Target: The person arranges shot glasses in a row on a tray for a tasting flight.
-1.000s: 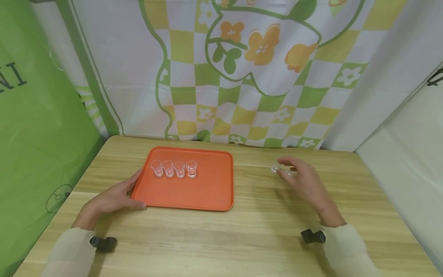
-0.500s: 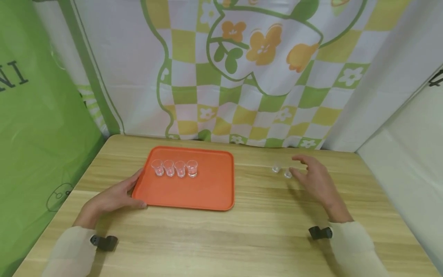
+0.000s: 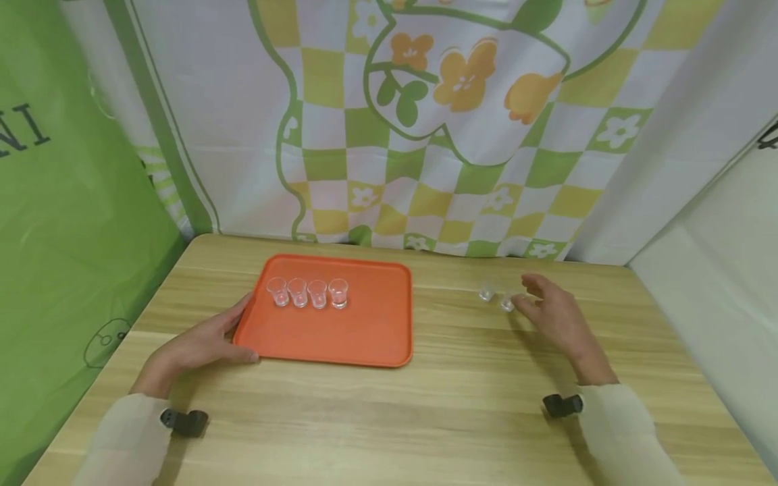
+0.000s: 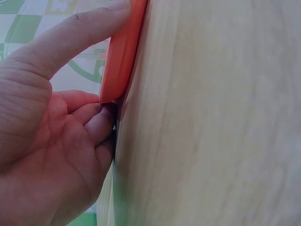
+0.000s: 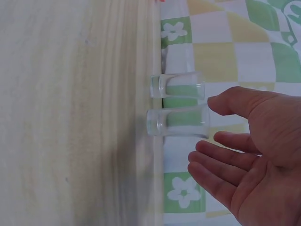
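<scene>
My left hand holds the near left corner of the orange-red tray, thumb along its front edge and fingers at its left side. In the left wrist view, the fingers curl in against the tray's edge. A row of several clear shot glasses stands upright on the tray. To the right, two more stand on the table: a left shot glass and a right shot glass. My right hand is beside the right one, fingers spread and holding nothing; its thumb tip is near the rim.
The wooden table carries everything. A patterned cloth hangs along its back edge. Green sheeting stands at the left, and a pale sheet at the right.
My right hand has moved right, from over the two loose shot glasses to beside the right one, so both show. The left hand and tray have stayed in place.
</scene>
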`<control>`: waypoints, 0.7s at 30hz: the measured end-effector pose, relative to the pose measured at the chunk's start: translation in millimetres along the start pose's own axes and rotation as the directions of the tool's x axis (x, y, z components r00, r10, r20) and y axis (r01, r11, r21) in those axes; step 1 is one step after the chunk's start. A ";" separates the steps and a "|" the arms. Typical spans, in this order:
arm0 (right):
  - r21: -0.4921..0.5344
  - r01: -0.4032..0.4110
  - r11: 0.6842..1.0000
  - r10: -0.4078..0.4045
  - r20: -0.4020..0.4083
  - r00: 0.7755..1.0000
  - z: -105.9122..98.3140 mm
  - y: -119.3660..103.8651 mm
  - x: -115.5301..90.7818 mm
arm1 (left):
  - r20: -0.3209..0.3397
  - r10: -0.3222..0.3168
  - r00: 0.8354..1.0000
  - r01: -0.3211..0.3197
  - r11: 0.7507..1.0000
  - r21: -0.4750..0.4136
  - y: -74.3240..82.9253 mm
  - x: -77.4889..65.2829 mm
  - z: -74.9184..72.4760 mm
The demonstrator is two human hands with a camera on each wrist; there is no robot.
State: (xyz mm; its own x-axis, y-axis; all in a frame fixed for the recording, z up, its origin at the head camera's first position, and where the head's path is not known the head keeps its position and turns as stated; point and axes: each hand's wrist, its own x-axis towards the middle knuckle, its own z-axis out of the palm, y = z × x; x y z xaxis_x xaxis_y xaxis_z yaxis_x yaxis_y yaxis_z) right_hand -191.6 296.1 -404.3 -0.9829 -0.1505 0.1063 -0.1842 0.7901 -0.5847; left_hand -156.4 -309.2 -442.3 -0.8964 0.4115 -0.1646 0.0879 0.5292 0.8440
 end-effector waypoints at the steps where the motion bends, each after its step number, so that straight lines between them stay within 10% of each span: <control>1: -0.002 -0.004 1.000 0.004 0.004 1.000 0.3 0.7 0.4 | 0.000 0.002 1.000 -0.002 1.000 -0.001 -0.4 0.1 -0.1; 21: -0.008 -0.010 1.000 0.010 0.004 1.000 7.8 9.3 3.9 | 0.001 0.018 1.000 -0.018 1.000 -0.015 -4.0 0.5 1.1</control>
State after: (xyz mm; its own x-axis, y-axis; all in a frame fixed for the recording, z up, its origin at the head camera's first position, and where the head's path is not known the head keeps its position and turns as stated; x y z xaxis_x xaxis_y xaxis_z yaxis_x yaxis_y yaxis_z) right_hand -197.1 298.2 -415.6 -0.9847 -0.1447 0.0970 -0.1741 0.7965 -0.5790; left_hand -156.7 -310.4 -446.3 -0.8945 0.4212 -0.1500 0.0973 0.5108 0.8542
